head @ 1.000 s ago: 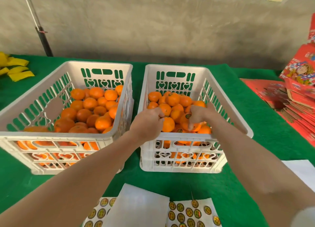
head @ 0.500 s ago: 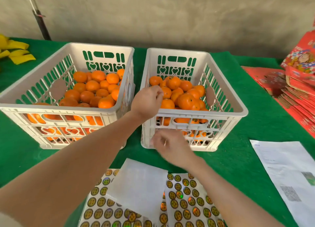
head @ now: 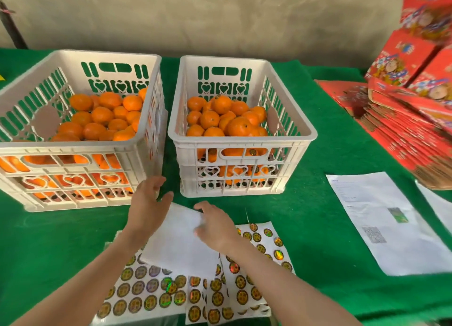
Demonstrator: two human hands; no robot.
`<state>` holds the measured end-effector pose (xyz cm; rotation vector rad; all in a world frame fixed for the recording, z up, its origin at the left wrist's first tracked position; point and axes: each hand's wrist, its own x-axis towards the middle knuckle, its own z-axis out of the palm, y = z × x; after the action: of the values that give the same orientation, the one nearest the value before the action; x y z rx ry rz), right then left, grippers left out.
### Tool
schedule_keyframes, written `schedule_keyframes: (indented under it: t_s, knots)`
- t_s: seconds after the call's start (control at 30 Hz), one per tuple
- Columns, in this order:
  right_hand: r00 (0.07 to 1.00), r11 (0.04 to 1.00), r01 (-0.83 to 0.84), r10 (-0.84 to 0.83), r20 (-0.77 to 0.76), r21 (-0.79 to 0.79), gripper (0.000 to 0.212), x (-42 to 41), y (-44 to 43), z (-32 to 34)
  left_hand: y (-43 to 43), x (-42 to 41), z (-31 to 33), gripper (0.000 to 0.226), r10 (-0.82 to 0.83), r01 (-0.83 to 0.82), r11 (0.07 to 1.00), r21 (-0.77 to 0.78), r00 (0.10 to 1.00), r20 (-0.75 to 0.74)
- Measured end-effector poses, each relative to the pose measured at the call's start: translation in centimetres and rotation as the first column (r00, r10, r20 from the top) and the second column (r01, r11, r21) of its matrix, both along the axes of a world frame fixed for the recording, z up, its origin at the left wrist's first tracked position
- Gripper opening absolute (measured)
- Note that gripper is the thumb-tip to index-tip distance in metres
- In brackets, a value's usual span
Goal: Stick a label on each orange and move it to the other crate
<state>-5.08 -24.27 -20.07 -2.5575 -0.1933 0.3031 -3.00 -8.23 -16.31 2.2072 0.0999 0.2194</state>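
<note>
Two white plastic crates stand side by side on the green cloth, the left crate [head: 80, 145] and the right crate [head: 244, 144], each holding several oranges [head: 102, 120] [head: 227, 120]. In front of them lie sheets of round gold labels [head: 151, 291] [head: 261, 249], partly covered by a blank white sheet [head: 178, 240]. My left hand [head: 149, 205] hovers open over the white sheet's left edge, empty. My right hand [head: 215, 225] rests on the white sheet's right edge, fingers spread, holding nothing that I can see.
A printed white paper [head: 381, 223] with a QR code lies at the right. Stacks of red printed cartons [head: 411, 120] fill the far right. A grey wall runs behind the table. A dark pole [head: 9, 24] stands at the far left.
Both hands have left the right crate's oranges and come down to the sheets in front. The view has tilted down, showing more label sheets.
</note>
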Motion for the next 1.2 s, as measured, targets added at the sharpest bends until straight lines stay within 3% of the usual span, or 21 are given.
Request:
schedule_keyframes:
  t_s: [0.07,0.13,0.2,0.3,0.37,0.47,0.6,0.77,0.87,1.0,1.2]
  knots:
    - [1.000,0.992,0.013,-0.015,0.016,0.122,0.050,-0.5,-0.8,1.0,0.1,-0.3,-0.9,0.047,-0.045,0.036,0.998,-0.042,0.970,-0.239]
    - [0.998,0.978,0.034,-0.043,0.041,0.206,0.050,-1.1,-2.1,2.1,-0.3,-0.3,-1.2,0.047,-0.080,0.036,0.990,-0.135,0.941,-0.330]
    - [0.994,0.959,0.071,-0.091,0.061,0.275,0.048,-1.8,-3.9,3.3,-1.3,-0.2,-1.0,0.045,-0.043,-0.009,0.985,-0.173,0.956,-0.291]
    - [0.974,0.913,0.170,-0.212,0.075,0.370,0.041,-2.8,-7.1,4.9,-3.9,-1.7,-0.8,0.027,-0.022,0.013,0.995,-0.101,0.996,-0.083]
    - [0.943,0.857,0.246,-0.320,0.095,0.452,0.040,-3.6,-9.5,5.7,-6.2,-3.6,-1.5,0.024,-0.176,0.177,0.984,0.038,0.984,-0.012]
    - [0.880,0.790,0.368,-0.466,0.091,0.489,0.040,-4.9,-14.1,5.9,-9.6,-5.6,-3.3,0.041,-0.446,0.467,0.850,0.245,0.884,-0.137]
    - [0.788,0.799,0.560,-0.596,0.156,0.220,0.042,-6.8,-20.4,4.3,-12.1,-5.2,-4.5,0.079,-0.525,0.680,0.557,0.477,0.733,-0.432]
    - [0.721,0.717,0.693,-0.690,0.059,-0.081,0.054,-7.7,-24.4,1.6,-13.0,-3.6,-5.1,0.082,-0.534,0.771,0.369,0.520,0.633,-0.560]
    - [0.675,0.648,0.715,-0.738,0.015,-0.263,0.066,-7.7,-25.8,0.3,-13.3,-2.9,-5.1,0.078,-0.560,0.791,0.318,0.523,0.602,-0.569]
    - [0.584,0.536,0.750,-0.812,0.009,-0.387,0.073,-8.4,-27.3,-1.0,-13.5,-2.5,-5.1,0.080,-0.577,0.796,0.296,0.528,0.589,-0.565]
    - [0.491,0.409,0.790,-0.868,0.071,-0.458,0.057,-8.4,-27.4,-1.7,-13.2,-2.4,-4.9,0.080,-0.593,0.788,0.335,0.516,0.602,-0.534]
